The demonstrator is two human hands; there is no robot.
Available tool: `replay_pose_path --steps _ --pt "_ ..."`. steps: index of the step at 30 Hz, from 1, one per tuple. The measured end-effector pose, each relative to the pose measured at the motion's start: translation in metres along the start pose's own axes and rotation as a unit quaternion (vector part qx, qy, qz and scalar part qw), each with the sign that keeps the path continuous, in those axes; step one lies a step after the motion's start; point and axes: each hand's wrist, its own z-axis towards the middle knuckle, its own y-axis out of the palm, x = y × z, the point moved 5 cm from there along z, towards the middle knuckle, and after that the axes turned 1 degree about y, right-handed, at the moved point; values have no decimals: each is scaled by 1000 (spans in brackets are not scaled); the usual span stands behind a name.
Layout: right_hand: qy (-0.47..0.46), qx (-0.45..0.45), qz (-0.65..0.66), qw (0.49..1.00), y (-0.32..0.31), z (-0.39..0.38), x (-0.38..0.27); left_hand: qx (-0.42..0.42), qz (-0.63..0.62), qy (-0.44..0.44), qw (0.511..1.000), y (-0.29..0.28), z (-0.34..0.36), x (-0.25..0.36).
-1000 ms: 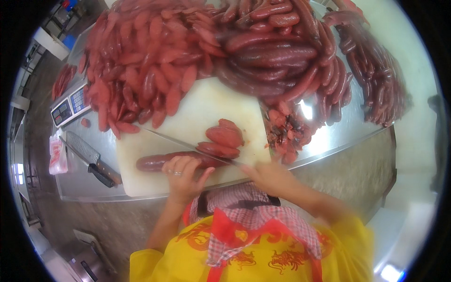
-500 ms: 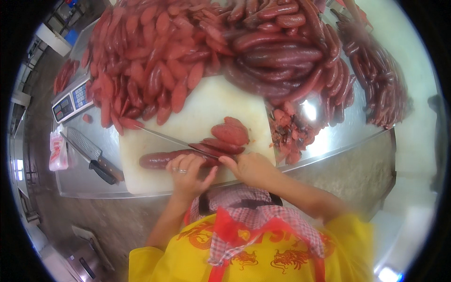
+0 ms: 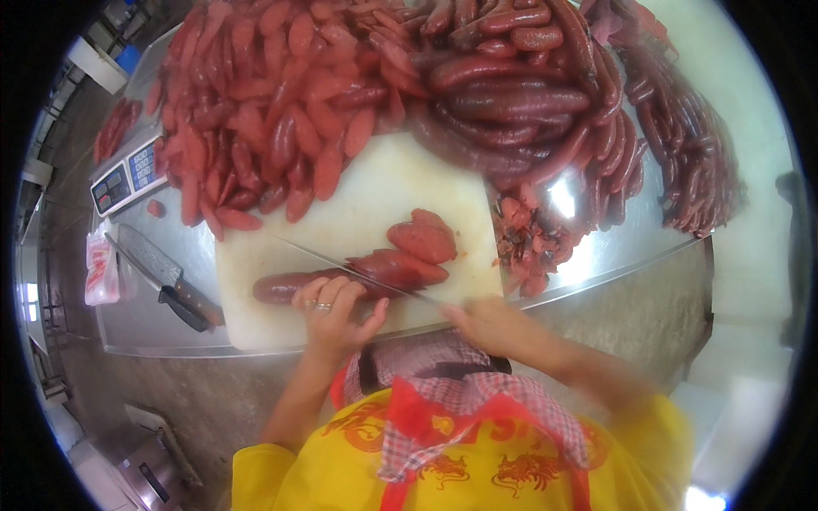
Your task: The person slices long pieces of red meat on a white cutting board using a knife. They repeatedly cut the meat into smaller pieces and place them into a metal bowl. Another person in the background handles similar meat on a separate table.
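A dark red sausage (image 3: 277, 288) lies across the white cutting board (image 3: 358, 187). My left hand (image 3: 331, 311), with a ring on one finger, is closed over the sausage near its cut end. In my right hand (image 3: 490, 325) is the handle of a long thin knife (image 3: 319, 257). Its blade slants up to the left over the sausage, right beside my left fingers. Several oblong slices (image 3: 422, 237) lean together to the right of the blade. The knife's handle is mostly hidden inside my right fist.
A heap of cut slices (image 3: 273, 111) borders the board at the far left, with whole sausages (image 3: 511, 102) beside it. Trimmed ends (image 3: 532, 243) lie right of the board. Two knives (image 3: 170, 281), a scale (image 3: 128, 179) and a plastic bag (image 3: 102, 268) are at left. More sausages (image 3: 682, 128) lie far right.
My right hand has drawn the knife back toward the lower right, so its blade tip sits farther from the slice heap. My left hand stays on the sausage, shifted slightly left.
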Motion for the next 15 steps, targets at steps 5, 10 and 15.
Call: replay_pose_path --steps 5,10,15 --pt "-162 124 -24 979 3 33 -35 0 4 24 1000 -6 -1 -4" --pt "44 3 49 998 -27 -61 7 11 26 6 1000 -14 -2 -16" --pt "90 -30 29 995 -30 -82 8 9 -1 -10 1000 -12 -4 -19"
